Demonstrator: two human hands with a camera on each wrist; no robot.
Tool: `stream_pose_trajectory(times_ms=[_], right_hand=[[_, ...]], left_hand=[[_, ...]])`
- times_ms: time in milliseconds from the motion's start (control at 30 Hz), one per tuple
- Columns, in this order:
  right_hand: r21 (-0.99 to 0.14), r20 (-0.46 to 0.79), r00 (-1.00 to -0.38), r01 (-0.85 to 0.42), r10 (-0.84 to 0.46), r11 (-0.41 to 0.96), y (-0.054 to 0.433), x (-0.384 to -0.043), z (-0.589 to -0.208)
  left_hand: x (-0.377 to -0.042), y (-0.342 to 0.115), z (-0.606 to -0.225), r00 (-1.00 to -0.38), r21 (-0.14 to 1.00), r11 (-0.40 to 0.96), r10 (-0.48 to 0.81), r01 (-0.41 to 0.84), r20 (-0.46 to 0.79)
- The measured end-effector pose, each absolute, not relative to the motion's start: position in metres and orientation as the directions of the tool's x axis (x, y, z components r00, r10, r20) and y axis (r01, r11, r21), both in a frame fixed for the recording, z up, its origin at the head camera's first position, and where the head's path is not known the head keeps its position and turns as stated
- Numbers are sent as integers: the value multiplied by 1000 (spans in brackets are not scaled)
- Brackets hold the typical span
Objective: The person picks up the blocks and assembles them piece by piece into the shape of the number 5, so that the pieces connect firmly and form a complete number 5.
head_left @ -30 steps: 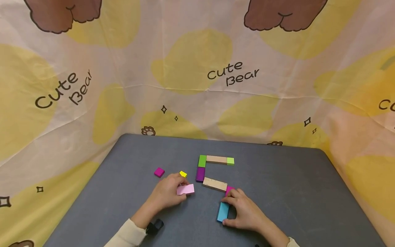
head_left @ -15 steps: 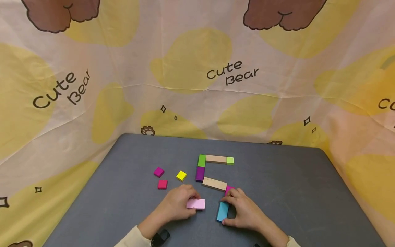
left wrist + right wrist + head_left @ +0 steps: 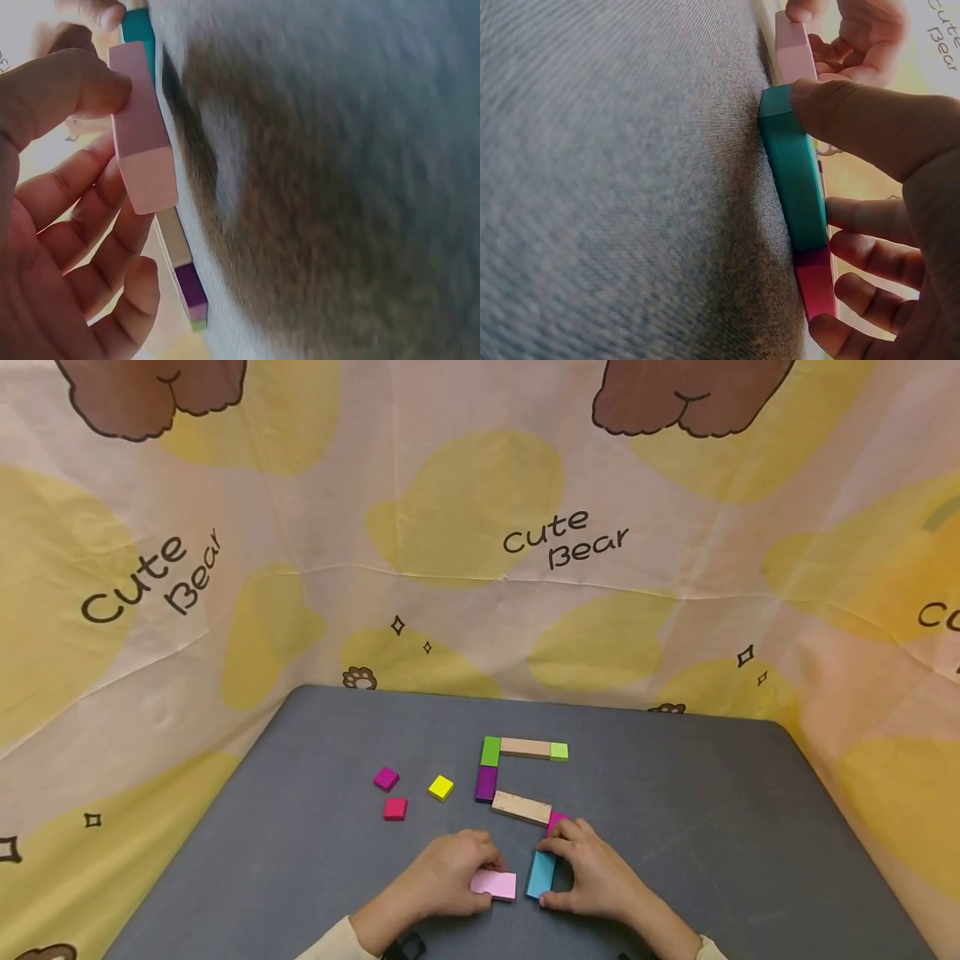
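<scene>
My left hand pinches a pink block between thumb and fingers, close over the table and just left of the blue block. In the left wrist view the thumb presses the near side of the pink block. My right hand holds the blue block at its two ends, thumb at the near end and fingers at the far end. In the right wrist view the blue block lies on the table, its far end against a magenta block, which the fingers partly hide in the head view.
Beyond the hands, a plain wooden block, a purple block, a green block, another wooden block and a lime block form a bent line. Loose yellow, red and magenta blocks lie left.
My left hand has carried the pink block right and nearer to me, toward the blue block's near end, uncovering the yellow and red blocks. The right hand has stayed at the blue block.
</scene>
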State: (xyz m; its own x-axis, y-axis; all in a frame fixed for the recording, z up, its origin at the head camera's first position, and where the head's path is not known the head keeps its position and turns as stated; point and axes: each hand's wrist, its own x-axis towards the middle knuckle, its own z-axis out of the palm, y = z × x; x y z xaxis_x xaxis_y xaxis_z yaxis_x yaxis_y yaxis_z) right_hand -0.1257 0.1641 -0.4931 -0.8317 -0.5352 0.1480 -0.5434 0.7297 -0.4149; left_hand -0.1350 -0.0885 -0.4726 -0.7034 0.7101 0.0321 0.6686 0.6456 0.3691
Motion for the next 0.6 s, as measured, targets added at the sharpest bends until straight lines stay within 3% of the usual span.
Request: stream_pose_trajectory(times_ms=[600], right_hand=[[-407,168,-827,-554,-537,726,164,-125,-494]], left_hand=[[-132,-80,-476,-703,328,654,710,682,46]])
